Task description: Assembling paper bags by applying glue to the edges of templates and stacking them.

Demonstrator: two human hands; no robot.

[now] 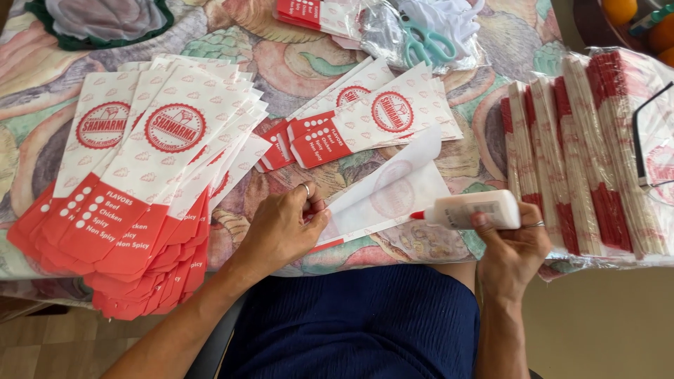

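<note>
My left hand (284, 224) pinches the near end of a white paper sleeve (393, 186) that lies face down on the table, its far flap curled up. My right hand (509, 242) grips a white glue bottle (470, 209) held sideways, its red nozzle touching the sleeve's right edge. A fanned stack of red-and-white printed paper sleeves (151, 175) lies to the left of my left hand, hanging over the table's front edge. A smaller fan of the same sleeves (365, 119) rests just beyond the one I hold.
Bundles of flat sleeves in clear plastic (590, 154) fill the right side, with black glasses (642, 137) on top. Teal scissors (428, 42) lie on crumpled plastic at the back. The table wears a patterned cloth (295, 70). Oranges (632, 14) sit far right.
</note>
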